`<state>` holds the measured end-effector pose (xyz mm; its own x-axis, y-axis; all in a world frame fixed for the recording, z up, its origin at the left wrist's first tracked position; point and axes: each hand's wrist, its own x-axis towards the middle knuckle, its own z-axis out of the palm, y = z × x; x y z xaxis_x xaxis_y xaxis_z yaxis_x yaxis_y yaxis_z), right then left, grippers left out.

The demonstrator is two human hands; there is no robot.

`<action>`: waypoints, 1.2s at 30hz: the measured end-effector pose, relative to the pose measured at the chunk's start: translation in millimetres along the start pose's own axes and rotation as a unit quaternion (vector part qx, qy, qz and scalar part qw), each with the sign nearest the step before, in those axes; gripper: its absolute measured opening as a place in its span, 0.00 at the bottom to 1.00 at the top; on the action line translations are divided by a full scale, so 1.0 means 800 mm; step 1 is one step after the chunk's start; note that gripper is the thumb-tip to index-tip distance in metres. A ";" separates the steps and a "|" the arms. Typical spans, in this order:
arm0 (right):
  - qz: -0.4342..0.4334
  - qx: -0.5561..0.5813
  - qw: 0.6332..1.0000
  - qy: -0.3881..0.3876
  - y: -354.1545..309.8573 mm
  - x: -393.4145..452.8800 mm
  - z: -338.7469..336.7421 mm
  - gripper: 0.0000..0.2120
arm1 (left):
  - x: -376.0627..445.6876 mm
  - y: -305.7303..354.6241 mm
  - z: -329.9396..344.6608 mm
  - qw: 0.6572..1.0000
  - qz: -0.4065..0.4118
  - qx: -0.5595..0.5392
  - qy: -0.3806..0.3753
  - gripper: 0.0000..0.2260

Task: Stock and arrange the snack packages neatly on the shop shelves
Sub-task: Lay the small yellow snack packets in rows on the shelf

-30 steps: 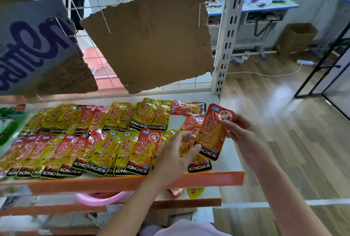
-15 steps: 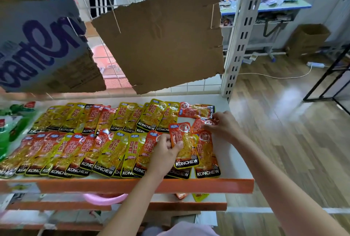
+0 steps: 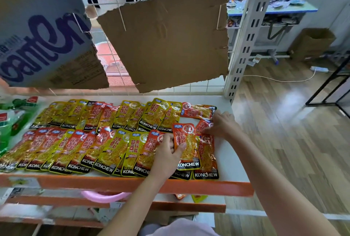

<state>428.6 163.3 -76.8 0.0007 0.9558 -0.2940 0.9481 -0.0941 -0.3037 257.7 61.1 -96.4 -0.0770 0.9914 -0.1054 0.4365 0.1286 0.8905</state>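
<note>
On the white shelf (image 3: 233,162) with its orange front lip, the KONCHEW snack packets lay in two overlapping rows, a far row (image 3: 113,115) and a near row (image 3: 75,150), most with their long axis running near to far and the black KONCHEW band at the near end, each leaning slightly to the right at its far end. At the right end of the far row, one red packet (image 3: 197,111) lay crosswise instead, its long axis left to right and its black band pointing right. The left hand (image 3: 167,155) pinched an orange-red packet (image 3: 186,146) at its left edge, thumb on top and fingers curled beneath; that packet stood at the right end of the near row, lengthwise near to far, logo end nearest the shelf lip, overlapping the packet beside it. The right hand (image 3: 220,125) rested just right of it, fingers bent down onto the far end of the rightmost packets (image 3: 206,148), pressing rather than clearly gripping. Green packages (image 3: 11,120) sat at the far left of the shelf. Torn cardboard (image 3: 166,35) hung on the wire grid behind, with a printed carton sheet (image 3: 41,42) to its left. A pink rim (image 3: 104,197) showed under the shelf lip.
</note>
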 end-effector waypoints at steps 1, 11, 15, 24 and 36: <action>-0.006 0.000 1.000 -0.003 0.000 0.001 -0.003 0.33 | 0.000 0.000 0.000 1.000 -0.004 0.000 -0.004 0.10; -0.059 0.167 0.983 0.041 0.032 -0.010 0.008 0.14 | -0.003 0.006 0.003 1.000 0.002 0.003 -0.007 0.10; -0.105 0.306 0.941 0.104 0.036 -0.024 0.003 0.11 | -0.003 0.006 0.003 1.000 -0.002 -0.003 -0.005 0.10; -0.198 0.486 0.829 0.192 0.031 -0.053 -0.049 0.08 | 0.004 0.003 0.002 0.998 -0.041 -0.024 -0.046 0.12; -0.117 0.427 0.894 0.071 0.032 -0.034 -0.011 0.07 | 0.052 0.034 -0.001 0.997 -0.044 -0.064 -0.011 0.21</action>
<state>455.6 137.7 -68.4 -0.0679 0.9972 -0.0317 0.3394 -0.0068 -0.9406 265.7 106.2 -76.3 -0.0889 0.9771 -0.1935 0.3111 0.2118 0.9265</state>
